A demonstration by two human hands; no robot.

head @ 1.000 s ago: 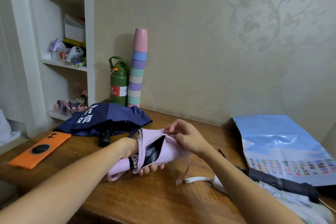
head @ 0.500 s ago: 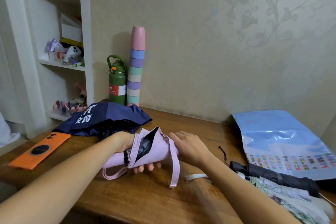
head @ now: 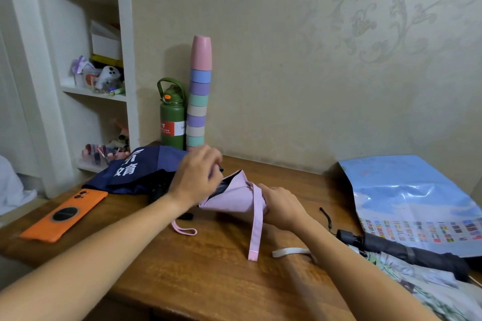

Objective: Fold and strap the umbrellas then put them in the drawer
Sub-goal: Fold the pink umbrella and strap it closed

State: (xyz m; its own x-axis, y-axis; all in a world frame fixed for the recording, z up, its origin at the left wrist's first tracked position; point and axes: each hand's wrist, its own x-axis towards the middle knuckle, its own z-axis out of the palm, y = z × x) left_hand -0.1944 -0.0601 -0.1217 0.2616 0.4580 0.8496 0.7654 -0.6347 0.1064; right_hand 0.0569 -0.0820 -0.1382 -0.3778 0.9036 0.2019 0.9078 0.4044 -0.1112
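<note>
Since a moment ago the left hand [head: 197,176] has come out from under the pink umbrella [head: 234,197] and now sits at its open, dark-lined end, fingers curled onto the loose folds there. The right hand [head: 283,207] has stayed at the far end, fingers wrapped round the bundle. The umbrella itself now hovers just above the middle of the worktop [head: 208,268], tilted up toward the left, with its strap [head: 255,224] hanging free and the tip resting on the wood.

From here it looks a light, soft thing: thin slippery fabric over a stiff folded frame. I'd guess the panels want to spring apart unless squeezed, so the place to hold is round the middle of the bundle, leaving the strap end for the other hand to wrap.

Largest of the rest is the blue poster [head: 417,206] propped at the right, then the navy umbrella [head: 140,172] lying unfolded just behind the left hand, close enough to crowd it. A black umbrella [head: 407,253] lies at the right on patterned fabric. Against the wall stand a tower of cups [head: 198,91] and a green bottle [head: 172,117]. An orange phone [head: 65,215] lies at the left. The pink wrist loop [head: 184,229] trails beneath. No drawer is in sight.
</note>
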